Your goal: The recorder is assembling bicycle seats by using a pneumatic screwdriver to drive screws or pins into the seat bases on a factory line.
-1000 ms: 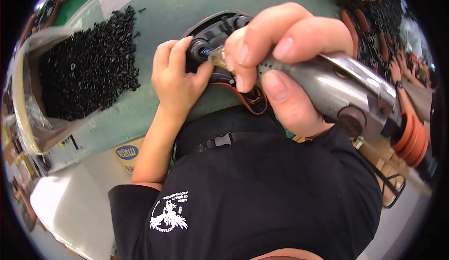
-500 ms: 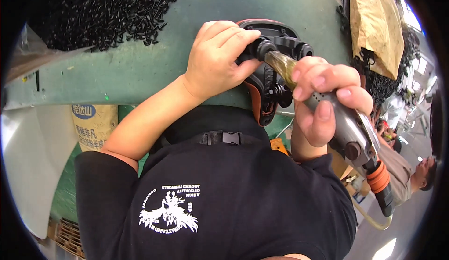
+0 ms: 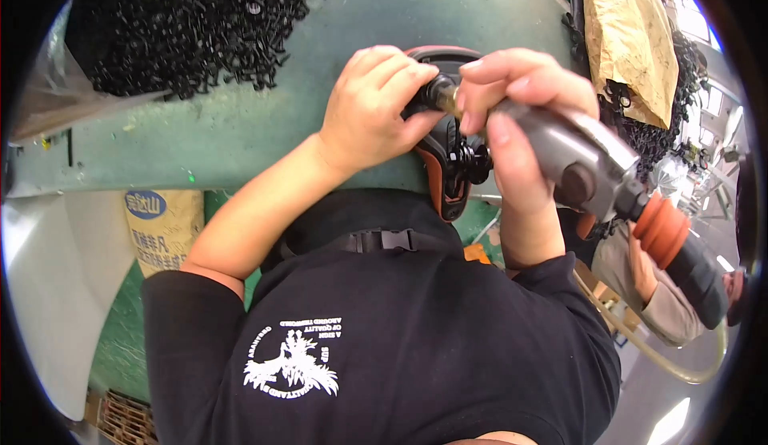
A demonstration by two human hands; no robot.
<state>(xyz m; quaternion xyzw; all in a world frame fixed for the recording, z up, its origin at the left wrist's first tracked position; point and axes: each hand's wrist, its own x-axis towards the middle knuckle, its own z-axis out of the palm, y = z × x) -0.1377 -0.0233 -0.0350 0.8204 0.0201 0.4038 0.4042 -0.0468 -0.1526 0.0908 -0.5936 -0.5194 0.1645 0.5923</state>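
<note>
On the bench edge in front of me lies a black-and-orange plastic assembly point(image 3: 454, 191) with round black wheel-like parts. My left hand point(image 3: 370, 113) is closed around its far part, thumb and fingers pinching beside one round black piece. My right hand point(image 3: 528, 97) grips a grey metal air screwdriver point(image 3: 560, 145) with an orange ring at its rear. The tool's nose points at the round black piece between my left fingertips. Whether the tip touches it is hidden by my fingers.
A heap of black screws point(image 3: 192, 33) covers the far left of the green bench point(image 3: 264, 137). At the far right is a tan paper bag point(image 3: 628, 45) beside more black parts. A pale hose point(image 3: 676, 371) hangs from the tool. Another person's sleeve point(image 3: 668, 309) shows at the right.
My right hand has shifted up and left, and the tool's rear has swung up toward the camera and right. The left hand keeps its hold on the plastic assembly.
</note>
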